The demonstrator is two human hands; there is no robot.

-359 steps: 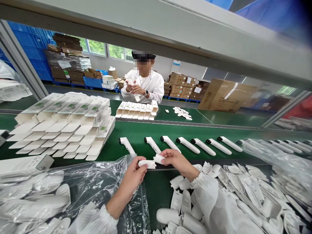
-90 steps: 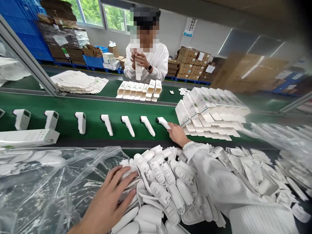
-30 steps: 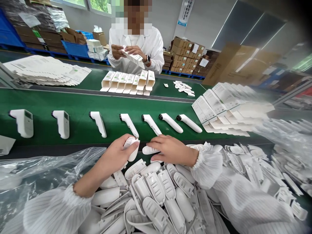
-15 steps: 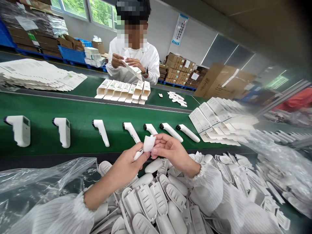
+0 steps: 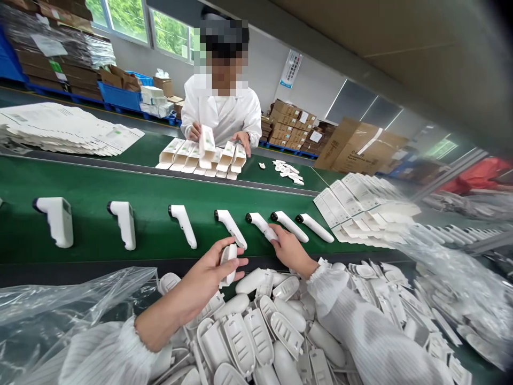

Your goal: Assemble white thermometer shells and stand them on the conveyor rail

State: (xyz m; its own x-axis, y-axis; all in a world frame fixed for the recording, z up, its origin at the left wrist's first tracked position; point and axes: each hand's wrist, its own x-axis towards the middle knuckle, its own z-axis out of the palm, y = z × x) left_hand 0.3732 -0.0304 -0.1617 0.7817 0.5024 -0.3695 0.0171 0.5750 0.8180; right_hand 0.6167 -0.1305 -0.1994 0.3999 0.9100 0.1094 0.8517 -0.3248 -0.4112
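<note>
Pinching a white cover (image 5: 228,262), thumb to fingers, my left hand (image 5: 211,267) is over the far edge of the heap of covers (image 5: 244,342). My right hand (image 5: 292,250), fingers curled, touches a white device (image 5: 258,221) beyond the heap; whether it grips I cannot tell. The cover's long axis runs away from me; the device slants, black end (image 5: 248,217) away and left, near end under my fingers. Left of the heap lies clear plastic (image 5: 96,299); beyond the heap, more devices (image 5: 184,225); beyond its right side, cartons (image 5: 355,206).
</note>
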